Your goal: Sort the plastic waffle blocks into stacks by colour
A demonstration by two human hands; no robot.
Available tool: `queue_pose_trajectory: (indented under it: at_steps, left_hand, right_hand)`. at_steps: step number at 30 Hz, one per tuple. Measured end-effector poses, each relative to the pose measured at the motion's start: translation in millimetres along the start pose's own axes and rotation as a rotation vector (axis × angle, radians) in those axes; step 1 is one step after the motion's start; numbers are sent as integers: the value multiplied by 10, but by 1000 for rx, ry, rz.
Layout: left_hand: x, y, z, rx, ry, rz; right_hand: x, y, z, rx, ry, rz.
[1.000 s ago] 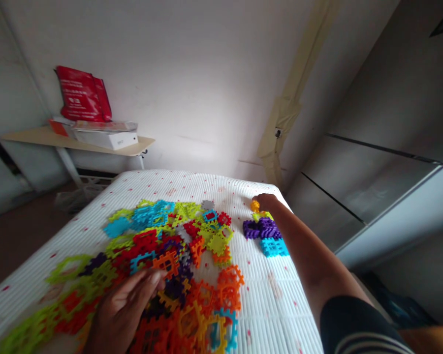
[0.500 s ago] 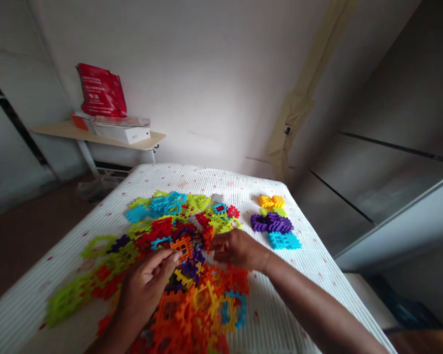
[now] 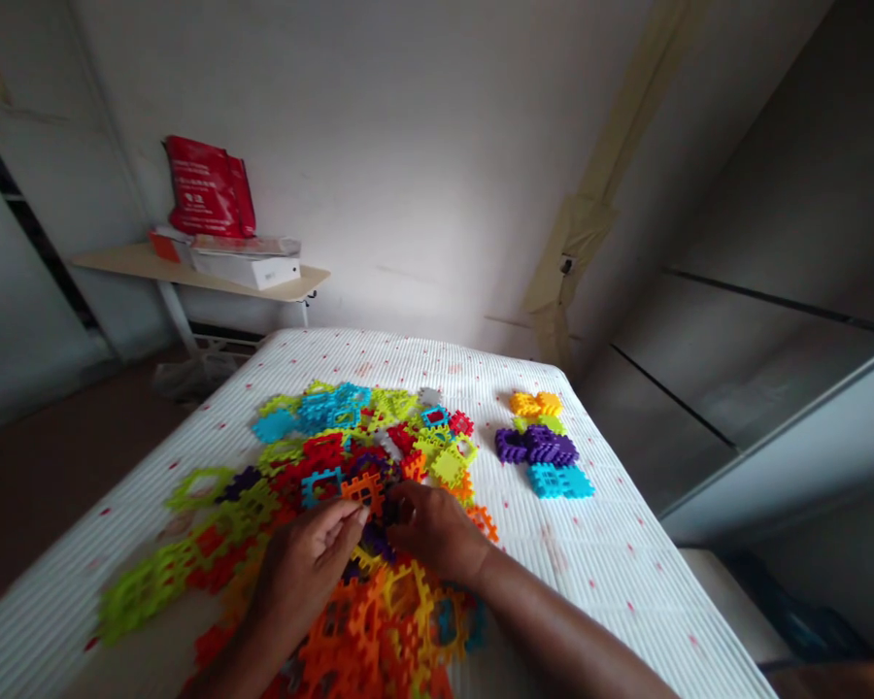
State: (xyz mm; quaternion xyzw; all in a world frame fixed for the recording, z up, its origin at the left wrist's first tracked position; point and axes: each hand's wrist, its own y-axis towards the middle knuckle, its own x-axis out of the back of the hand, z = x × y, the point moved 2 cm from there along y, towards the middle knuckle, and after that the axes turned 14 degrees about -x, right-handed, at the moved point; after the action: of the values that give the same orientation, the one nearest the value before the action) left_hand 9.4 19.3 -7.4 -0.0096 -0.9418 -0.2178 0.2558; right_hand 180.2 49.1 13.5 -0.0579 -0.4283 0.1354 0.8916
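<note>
My left hand (image 3: 310, 546) pinches an orange window-frame building block (image 3: 364, 488) between thumb and fingers, above the middle of a pile of toothed plastic blocks. Close on its right, my right hand (image 3: 441, 532) reaches into the pile with fingers curled down by dark purple blocks (image 3: 379, 544); its fingertips are partly hidden, so what they grip I cannot make out. Around both hands lie red blocks (image 3: 324, 449), a blue frame block (image 3: 321, 487), lime-green blocks (image 3: 452, 464) and, nearer me, orange blocks (image 3: 342, 621) and a yellow frame block (image 3: 406, 590).
Sorted stacks stand on the right of the white ribbed bedcover (image 3: 589, 602): yellow blocks (image 3: 535, 404), purple blocks (image 3: 539, 446) and blue blocks (image 3: 560, 481). Behind on the left, a side table (image 3: 127, 260) carries a red bag (image 3: 208, 189) and a white box (image 3: 252, 269).
My right hand has moved left and down into the pile, close to my left hand. My left hand keeps the orange block in nearly the same place.
</note>
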Motion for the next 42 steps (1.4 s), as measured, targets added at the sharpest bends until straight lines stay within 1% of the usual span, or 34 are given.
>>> queue_pose_trajectory:
  at_steps: [3,5,10,13,17,21,26,30,33,35,37,38,40,42]
  left_hand:
    - [-2,4,-12,2,-6,-8]
    - [-7,9,-18,-7,-9,-6]
    - [-31,9,5,-31,-46,-5]
    - [-34,8,-2,-54,-64,-7]
    - [-16,19,-44,-123,-56,-26]
    - [7,30,-75,-212,10,-52]
    - [16,38,-136,-347,151,-99]
    - [11,48,-203,-376,144,-90]
    - [16,46,-246,-372,103,-85]
    - [25,38,-256,-343,61,-94]
    - [36,26,-239,-252,-6,-114]
    - [38,19,-218,-171,-59,-121]
    - [32,3,-166,35,-196,-133]
    - [15,-9,-123,213,-338,-156]
  right_hand:
    - [-13,9,-44,-48,104,39]
    - [7,-3,-57,-55,129,54]
    - [68,-98,-5,71,-6,46]
    - [49,-123,15,91,-62,33]
    - [39,-96,3,97,-27,-8]
    - [126,-68,-34,101,115,-32]
    - [261,-86,-35,147,266,-157]
    - [265,-165,16,194,289,-202]
    - [241,-239,71,283,249,-201]
    - [235,-270,100,349,226,-203]
    - [243,-283,118,393,224,-235]
    - [249,-286,123,407,225,-258]
    - [255,-291,134,439,200,-305]
    - [236,-297,147,470,132,-316]
